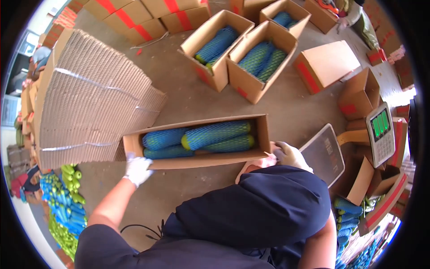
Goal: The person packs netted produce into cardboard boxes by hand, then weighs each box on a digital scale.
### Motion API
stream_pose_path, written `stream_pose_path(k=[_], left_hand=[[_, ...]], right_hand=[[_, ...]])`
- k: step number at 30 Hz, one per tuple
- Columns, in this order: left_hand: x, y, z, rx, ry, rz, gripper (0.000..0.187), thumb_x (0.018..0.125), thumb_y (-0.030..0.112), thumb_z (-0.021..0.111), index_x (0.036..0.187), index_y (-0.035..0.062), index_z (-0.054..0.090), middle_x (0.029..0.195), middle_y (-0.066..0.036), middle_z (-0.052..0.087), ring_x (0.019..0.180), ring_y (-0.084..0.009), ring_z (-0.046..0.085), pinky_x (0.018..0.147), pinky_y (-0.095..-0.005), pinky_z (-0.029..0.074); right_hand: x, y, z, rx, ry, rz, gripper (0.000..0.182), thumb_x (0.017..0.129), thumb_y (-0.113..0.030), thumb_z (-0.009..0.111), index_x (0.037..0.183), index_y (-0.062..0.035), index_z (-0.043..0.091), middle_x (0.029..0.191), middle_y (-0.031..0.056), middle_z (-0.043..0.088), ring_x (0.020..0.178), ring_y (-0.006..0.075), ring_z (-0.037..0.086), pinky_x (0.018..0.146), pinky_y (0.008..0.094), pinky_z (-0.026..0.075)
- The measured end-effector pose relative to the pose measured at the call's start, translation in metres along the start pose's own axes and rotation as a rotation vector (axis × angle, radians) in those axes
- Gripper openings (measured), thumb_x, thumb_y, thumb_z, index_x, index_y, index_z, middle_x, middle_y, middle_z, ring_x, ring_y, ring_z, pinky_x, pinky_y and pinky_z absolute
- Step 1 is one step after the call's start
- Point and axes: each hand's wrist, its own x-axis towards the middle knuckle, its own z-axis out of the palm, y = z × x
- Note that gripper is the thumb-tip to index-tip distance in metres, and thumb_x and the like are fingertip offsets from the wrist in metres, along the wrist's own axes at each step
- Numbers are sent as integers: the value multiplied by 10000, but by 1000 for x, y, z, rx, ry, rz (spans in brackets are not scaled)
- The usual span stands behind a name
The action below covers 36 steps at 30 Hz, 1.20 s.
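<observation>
A long open cardboard box [215, 162] is held in front of me, tilted so its inside shows. Several long green gourds [219, 133] in blue netting lie in it. My left hand [138, 169], in a white glove, grips the box's near left corner. At the opposite end, my right hand [289, 156], gloved too, has its fingers closed at the box's right edge; part of its grip is hidden. Below that hand, a pinkish carton edge [253, 168] shows beside my knee.
A platform scale [323, 154] with a lit display [381, 123] stands at right. Two open boxes of netted gourds [262, 58] [219, 45] sit ahead, near a closed carton [329, 65]. Flattened cardboard [94, 103] is stacked at left, above piled gourds [67, 210]. A co-worker's arm [351, 20] appears far right.
</observation>
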Motion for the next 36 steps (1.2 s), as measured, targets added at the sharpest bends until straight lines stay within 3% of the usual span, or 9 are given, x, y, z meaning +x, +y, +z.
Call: stream_pose_path(k=[6,9,16,20,22,24,27,32,36], left_hand=[[-9,56,-3,21,-271,-56,444,958,526,497,984,124,683,846,-131,723,785,-331,708,654,-462,557],[-44,73,17,-135,-325,-165,467,970,521,478,970,104,688,868,-169,721,825,-358,703,731,-484,553],[-92,89,52,-298,-441,-359,459,955,471,535,1088,55,675,1016,-222,700,976,-403,662,877,-496,510],[-47,150,-37,-370,660,192,466,860,243,685,1259,24,584,1211,-225,620,1135,-402,580,993,-483,450],[12,182,-55,-613,321,677,469,881,235,639,1276,-7,569,1190,-253,618,1134,-414,580,1015,-461,439],[58,212,-15,-679,-146,588,469,904,226,595,1292,-35,553,1248,-259,606,1185,-406,570,1044,-433,431],[130,209,94,-915,-15,113,485,940,251,555,1327,-40,529,1322,-255,577,1245,-385,547,1073,-403,416],[177,159,71,-801,259,-111,359,929,239,591,1199,4,586,963,-232,672,886,-370,650,807,-446,516],[239,67,46,-752,262,-369,421,943,246,576,1273,-14,545,1121,-240,655,1014,-367,639,886,-449,509]], right_hand=[[-76,46,-74,300,2,396,387,914,-177,649,1245,19,612,1087,238,695,1028,324,684,897,377,517],[-119,26,-126,-215,138,390,392,910,-210,633,1219,30,617,1069,246,693,1016,327,685,888,352,514],[-205,67,-146,97,143,703,368,932,-175,629,1239,27,611,992,153,702,901,200,648,848,317,513],[-223,43,-145,346,313,636,389,933,-133,613,1287,22,576,1045,150,696,955,202,649,888,316,502],[-234,30,-142,179,367,525,392,923,-107,603,1293,20,572,1028,141,697,950,211,653,888,316,503],[-241,9,-141,92,332,551,418,912,-100,613,1312,10,562,1026,155,702,961,225,659,877,321,513],[-254,-1,-138,12,291,681,460,908,-136,645,1336,4,549,1078,184,706,990,282,677,899,351,518],[-263,-16,-136,58,352,745,492,904,-208,656,1337,0,552,1166,208,684,1083,310,660,944,366,502],[-256,-20,-143,-132,377,652,462,904,-244,648,1294,-4,584,1190,212,665,1101,379,632,943,394,501]])
